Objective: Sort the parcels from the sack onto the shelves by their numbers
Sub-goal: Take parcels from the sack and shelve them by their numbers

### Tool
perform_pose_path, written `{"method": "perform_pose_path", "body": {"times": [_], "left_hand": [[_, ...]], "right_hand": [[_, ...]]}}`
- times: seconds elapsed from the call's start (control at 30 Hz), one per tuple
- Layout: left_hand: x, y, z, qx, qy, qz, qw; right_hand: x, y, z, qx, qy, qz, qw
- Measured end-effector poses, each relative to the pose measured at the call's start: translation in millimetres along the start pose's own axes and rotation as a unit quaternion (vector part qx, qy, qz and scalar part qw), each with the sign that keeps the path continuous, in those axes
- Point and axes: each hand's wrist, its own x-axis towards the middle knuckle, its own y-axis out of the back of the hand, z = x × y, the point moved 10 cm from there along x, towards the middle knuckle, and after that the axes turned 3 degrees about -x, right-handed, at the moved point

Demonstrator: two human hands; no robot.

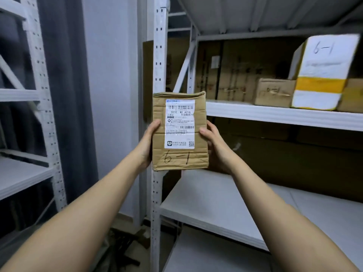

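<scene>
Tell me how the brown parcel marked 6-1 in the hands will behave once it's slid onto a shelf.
The brown parcel is creased and dented, so its card probably gives a little under pressure. The left hand and right hand hold it up by the sides alone, so it seems light. Its flat faces should let it slide and sit without rolling.

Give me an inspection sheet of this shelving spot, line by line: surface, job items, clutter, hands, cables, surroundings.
Surface: white shelf carrying boxes; lower shelf below it.
Job's things: brown parcel marked 6-1, held upright; small brown box and white and yellow box, both marked 6-1, on the white shelf.
Clutter: dark objects on the floor, too dim to identify.
Grippers: left hand and right hand grip the parcel's sides.
Cables: nothing seen.
Surroundings: perforated upright, second rack on the left, grey wall.
</scene>
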Motion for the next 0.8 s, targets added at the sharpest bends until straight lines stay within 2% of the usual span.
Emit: {"method": "perform_pose_path", "body": {"times": [0.17, 0.33, 0.4, 0.6, 0.7, 0.8], "left_hand": [[19, -112, 9, -0.020, -0.009, -0.071, 0.997], [38, -170, 9, 0.065, -0.012, -0.066, 0.996], [48, -182, 12, 0.101, -0.022, -0.062, 0.993], [89, -196, 50, 0.095, -0.100, -0.065, 0.988], [120, -180, 70, 0.093, -0.147, -0.025, 0.984], [152, -175, 81, 0.092, -0.159, -0.035, 0.982]], "right_hand": [[-18, 97, -61, 0.032, 0.071, 0.099, 0.992], [-21, 170, -104, 0.025, 0.113, 0.183, 0.976], [-15, 186, -116, 0.016, 0.123, 0.197, 0.973], [17, 199, -134, -0.062, 0.143, 0.248, 0.956], [37, 195, -142, -0.142, 0.170, 0.277, 0.935], [54, 189, -142, -0.216, 0.192, 0.302, 0.908]]}}
